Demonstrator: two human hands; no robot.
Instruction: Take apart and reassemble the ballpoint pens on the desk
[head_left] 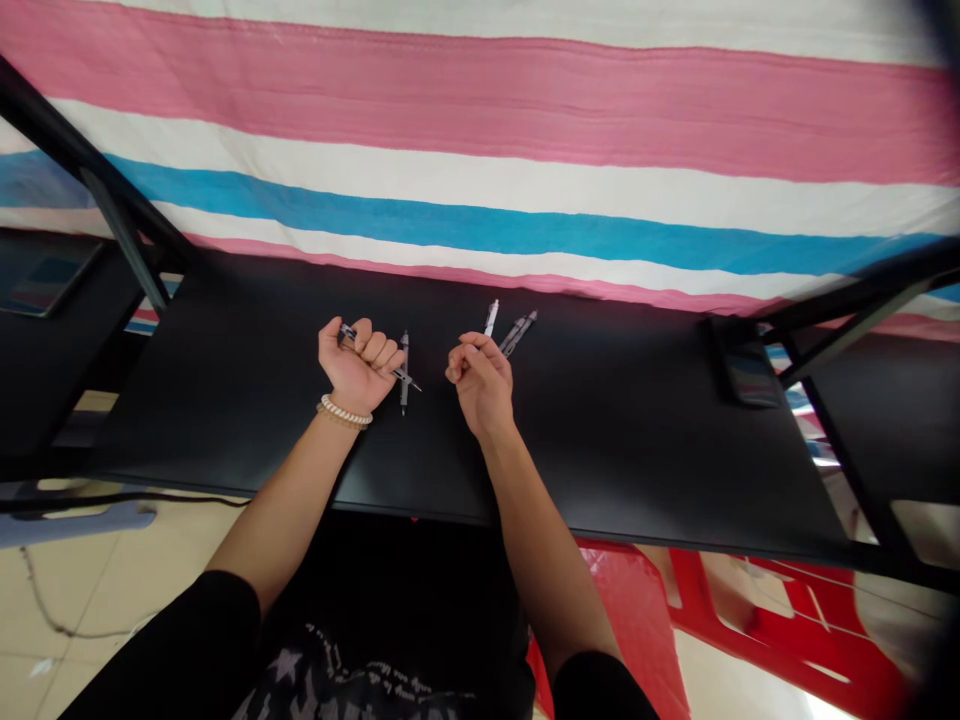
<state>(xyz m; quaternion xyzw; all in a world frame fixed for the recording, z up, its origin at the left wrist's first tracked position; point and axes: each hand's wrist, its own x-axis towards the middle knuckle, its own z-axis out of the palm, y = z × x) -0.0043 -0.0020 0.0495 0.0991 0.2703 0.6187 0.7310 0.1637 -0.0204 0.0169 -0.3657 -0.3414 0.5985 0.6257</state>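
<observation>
My left hand (358, 365), palm up with a pale coiled band (345, 412) at the wrist, is closed around a pen (409, 379). The pen's pointed end sticks out to the right, over another clear-and-dark pen (405, 362) that lies on the black table (622, 430). To the right, my right hand (482, 380) has its fingers curled in and the thumb pressed to them; whatever they may hold is hidden. Just beyond its knuckles a white pen (491, 317) shows in part, and beside that lie dark grey pens (519, 332), close together.
Striped sheeting (480, 190) hangs along the table's far edge. At the right end a dark phone-like device (742, 362) lies by the black metal frame (832, 350). A red stool (626, 610) stands below the near edge, and a black cable (127, 497) runs at the left.
</observation>
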